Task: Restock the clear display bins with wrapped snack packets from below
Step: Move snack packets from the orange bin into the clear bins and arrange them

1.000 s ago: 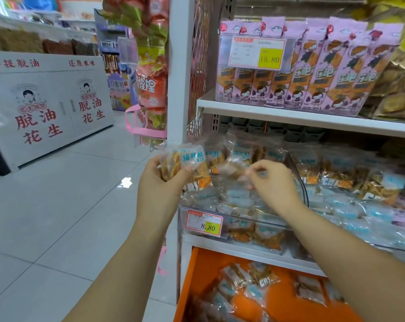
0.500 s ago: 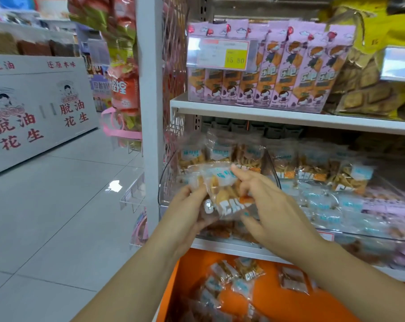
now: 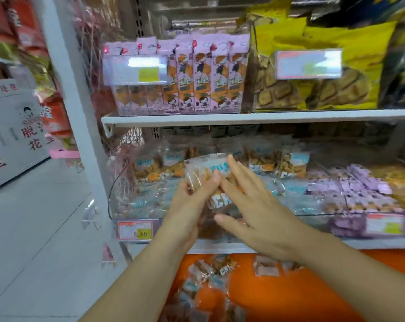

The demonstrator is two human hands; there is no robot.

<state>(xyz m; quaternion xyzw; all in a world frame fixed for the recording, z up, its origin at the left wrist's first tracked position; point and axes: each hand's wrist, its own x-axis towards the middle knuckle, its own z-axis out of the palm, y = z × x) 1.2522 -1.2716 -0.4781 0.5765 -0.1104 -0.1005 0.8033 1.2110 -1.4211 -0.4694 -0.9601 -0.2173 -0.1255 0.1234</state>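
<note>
Your left hand (image 3: 190,206) grips the snack packets (image 3: 219,201) at the clear bin (image 3: 121,201) — your right hand (image 3: 258,211) lies flat against them, fingers straight.

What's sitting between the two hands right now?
A clear-wrapped snack packet: the left hand grips it, the right hand lies flat against it. Head view.

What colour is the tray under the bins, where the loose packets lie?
The tray is bright orange; the head view shows it best.
</note>
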